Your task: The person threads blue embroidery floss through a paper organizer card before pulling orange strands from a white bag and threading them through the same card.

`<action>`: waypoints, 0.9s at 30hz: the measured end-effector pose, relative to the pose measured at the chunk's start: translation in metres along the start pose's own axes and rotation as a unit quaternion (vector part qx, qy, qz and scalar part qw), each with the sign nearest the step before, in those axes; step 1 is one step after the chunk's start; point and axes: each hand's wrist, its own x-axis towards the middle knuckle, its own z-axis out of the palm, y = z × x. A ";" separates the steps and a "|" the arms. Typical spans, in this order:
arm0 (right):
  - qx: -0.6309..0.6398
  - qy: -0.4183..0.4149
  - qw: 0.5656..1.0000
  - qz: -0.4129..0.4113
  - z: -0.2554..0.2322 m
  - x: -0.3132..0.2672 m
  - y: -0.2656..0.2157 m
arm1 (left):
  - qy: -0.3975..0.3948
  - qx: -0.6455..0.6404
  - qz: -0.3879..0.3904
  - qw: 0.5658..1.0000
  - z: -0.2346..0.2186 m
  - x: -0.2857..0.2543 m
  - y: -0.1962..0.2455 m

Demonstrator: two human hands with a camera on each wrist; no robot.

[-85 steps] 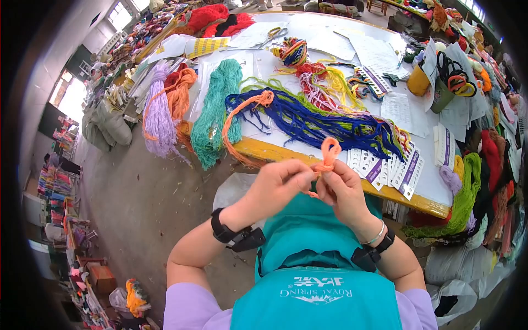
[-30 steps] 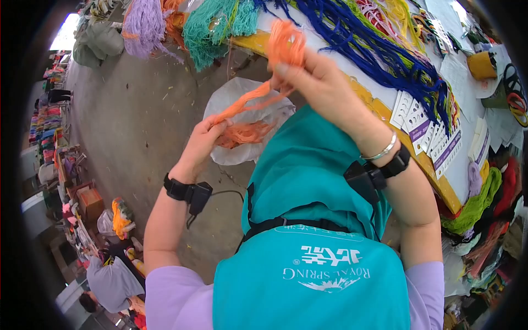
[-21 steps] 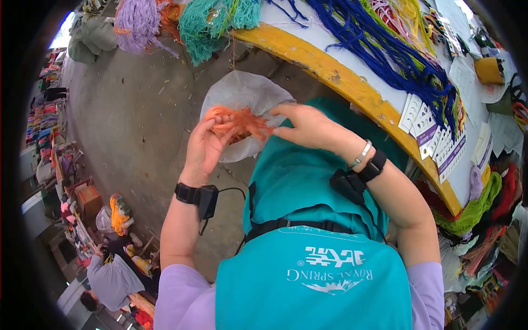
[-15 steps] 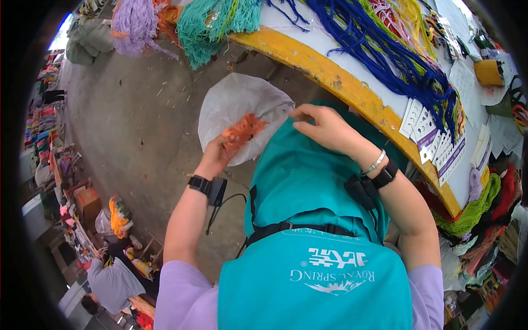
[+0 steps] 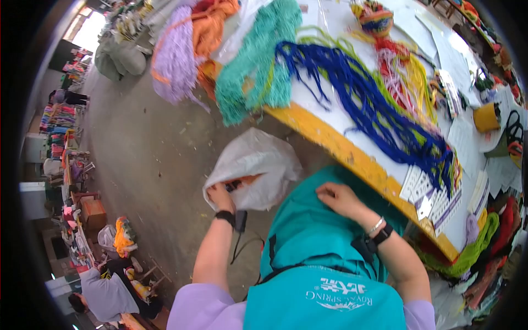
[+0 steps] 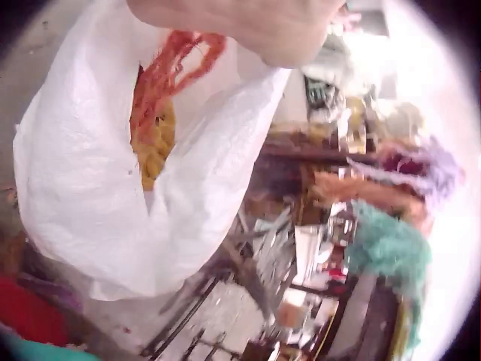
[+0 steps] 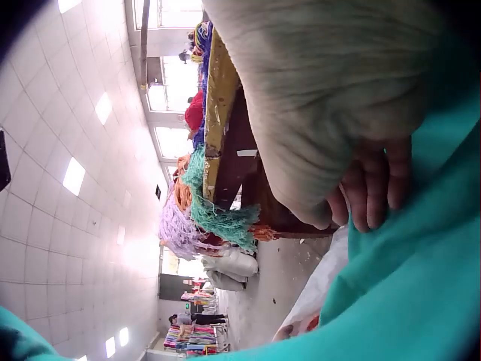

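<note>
At the mouth of a white sack, my left hand reaches in with its fingertips hidden by the sack's edge. Orange yarn shows inside the opening. In the left wrist view the left hand crosses the top, with strands of orange yarn below it and yellowish material deeper in the sack. I cannot tell what the left fingers hold. My right hand rests on the teal apron, fingers loosely bent; in the right wrist view its fingers touch the cloth.
The yellow-edged table bears dark blue yarn, teal yarn and white hole-punched cards. Lilac yarn hangs at its left corner. Another person is at lower left.
Both hands worked an orange skein by the table, then drew it down over the sack. The left hand went on with the yarn into the sack's mouth; the right came back to the apron.
</note>
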 end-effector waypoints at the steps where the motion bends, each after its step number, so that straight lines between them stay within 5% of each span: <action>1: 0.008 0.005 1.000 0.008 0.001 0.001 0.002 | -0.028 0.084 -0.022 0.996 -0.004 -0.013 0.014; 3: 0.020 -0.004 0.999 0.035 -0.001 0.001 -0.001 | -0.279 0.100 -0.150 0.943 -0.016 -0.031 0.038; 5: 0.023 -0.005 0.999 0.037 -0.003 0.000 0.003 | -0.466 0.165 -0.352 0.795 -0.015 -0.044 0.112; 6: 0.018 -0.008 0.999 0.041 -0.006 0.000 -0.001 | -0.521 0.161 -0.334 0.769 -0.011 -0.057 0.164; 9: 0.027 -0.012 0.998 0.048 -0.004 0.000 0.004 | -0.551 0.051 -0.075 0.829 0.013 -0.039 0.240; 11: 0.044 -0.023 0.997 0.062 -0.006 0.001 0.000 | -0.529 0.015 0.101 0.843 0.043 -0.022 0.317; 13: 0.046 -0.016 0.998 0.048 -0.002 0.001 0.004 | -0.420 0.064 0.336 0.841 0.085 0.012 0.373; 16: 0.053 -0.014 0.998 0.043 -0.004 -0.003 0.004 | -0.265 0.118 0.501 0.816 0.155 0.059 0.444; 20: 0.067 -0.043 0.995 0.058 -0.017 -0.029 -0.018 | -0.089 0.268 0.627 0.726 0.225 0.110 0.488; 27: 0.159 -0.065 0.984 0.045 -0.047 -0.076 -0.042 | 0.021 0.502 0.544 0.672 0.260 0.110 0.506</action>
